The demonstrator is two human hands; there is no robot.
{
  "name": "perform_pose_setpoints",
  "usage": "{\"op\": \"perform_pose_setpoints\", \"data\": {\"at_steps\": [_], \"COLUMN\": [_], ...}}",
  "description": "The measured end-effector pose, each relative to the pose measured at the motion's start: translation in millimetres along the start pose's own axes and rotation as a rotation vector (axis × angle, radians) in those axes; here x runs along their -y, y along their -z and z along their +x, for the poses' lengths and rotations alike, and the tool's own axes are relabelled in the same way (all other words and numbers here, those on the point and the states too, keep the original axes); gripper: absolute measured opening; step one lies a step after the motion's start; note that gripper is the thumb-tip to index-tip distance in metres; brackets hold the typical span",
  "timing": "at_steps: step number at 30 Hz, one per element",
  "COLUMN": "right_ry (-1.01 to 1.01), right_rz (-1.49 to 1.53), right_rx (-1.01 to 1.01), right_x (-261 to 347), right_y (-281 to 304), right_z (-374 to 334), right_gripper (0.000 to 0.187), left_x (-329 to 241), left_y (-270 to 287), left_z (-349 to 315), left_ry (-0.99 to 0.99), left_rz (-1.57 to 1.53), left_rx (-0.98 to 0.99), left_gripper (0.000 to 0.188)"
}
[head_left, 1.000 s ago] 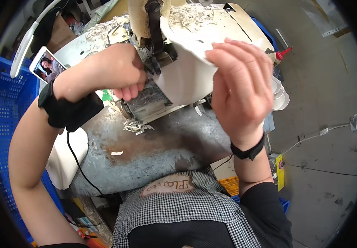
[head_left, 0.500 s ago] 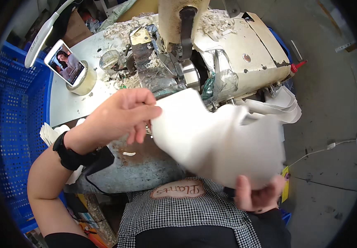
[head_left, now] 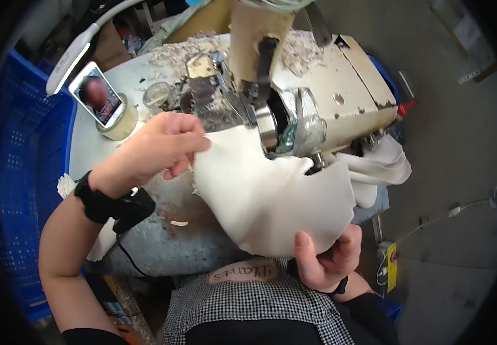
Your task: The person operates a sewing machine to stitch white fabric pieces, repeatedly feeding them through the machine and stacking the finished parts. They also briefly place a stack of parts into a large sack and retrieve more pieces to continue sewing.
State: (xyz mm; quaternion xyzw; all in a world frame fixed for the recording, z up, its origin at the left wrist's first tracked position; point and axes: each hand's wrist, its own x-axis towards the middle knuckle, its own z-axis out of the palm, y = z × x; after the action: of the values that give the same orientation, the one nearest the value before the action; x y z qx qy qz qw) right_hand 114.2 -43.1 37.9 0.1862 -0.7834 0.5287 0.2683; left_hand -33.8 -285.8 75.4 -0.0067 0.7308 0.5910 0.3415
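A large white sheet piece, perhaps leather (head_left: 260, 195), spreads between my hands over the front of the machine table. My left hand (head_left: 171, 144) pinches its upper left corner between thumb and fingers. At its lower right edge, my right hand (head_left: 329, 259) grips it, thumb on top and fingers underneath. The sheet's upper edge reaches the metal wheel (head_left: 267, 125) of a cream-coloured machine (head_left: 340, 86); whether it touches the wheel I cannot tell. More white pieces (head_left: 383, 164) lie stacked at the machine's right front.
A phone (head_left: 96, 95) leans on a round holder at the left, under a white lamp (head_left: 70, 63). Blue baskets (head_left: 30, 190) stand along the left side. Shavings (head_left: 303, 54) litter the machine top. A black box with a cable (head_left: 136, 210) sits beside my left wrist.
My right hand has moved left and slightly up, bringing the white sheet's free end with it. The sheet now lies flatter, its upper edge at the wheel. My left hand keeps its pinch.
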Motion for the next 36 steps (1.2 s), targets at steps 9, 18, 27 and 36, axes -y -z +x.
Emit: {"op": "perform_pose_setpoints", "data": {"at_steps": [9,18,27,36], "right_ry": [-0.090,-0.048,-0.472,-0.513], "right_rz": [-0.297,-0.205,0.174,0.842], "right_rx": [-0.133,-0.771,-1.049,-1.112], "right_x": [-4.2,0.6,-95.3,-135.1], "right_y": [28.1,91.4,217.1,190.5], "right_z": [17.6,15.4,-76.0,-70.0], "right_gripper": [0.023,0.022,0.027,0.025], "left_x": [-23.8,-10.6,60.9,142.5], "left_y": [-23.8,-10.8,49.2,55.5], "left_z": [11.6,-48.3,-128.2,-155.6], "left_ry": [-0.059,-0.066,-0.123,-0.427], "left_rz": [0.361,0.272,0.771,1.252], "left_rx": [-0.001,0.064,-0.775,-1.180], "left_gripper": [0.018,0.014,0.010,0.034]}}
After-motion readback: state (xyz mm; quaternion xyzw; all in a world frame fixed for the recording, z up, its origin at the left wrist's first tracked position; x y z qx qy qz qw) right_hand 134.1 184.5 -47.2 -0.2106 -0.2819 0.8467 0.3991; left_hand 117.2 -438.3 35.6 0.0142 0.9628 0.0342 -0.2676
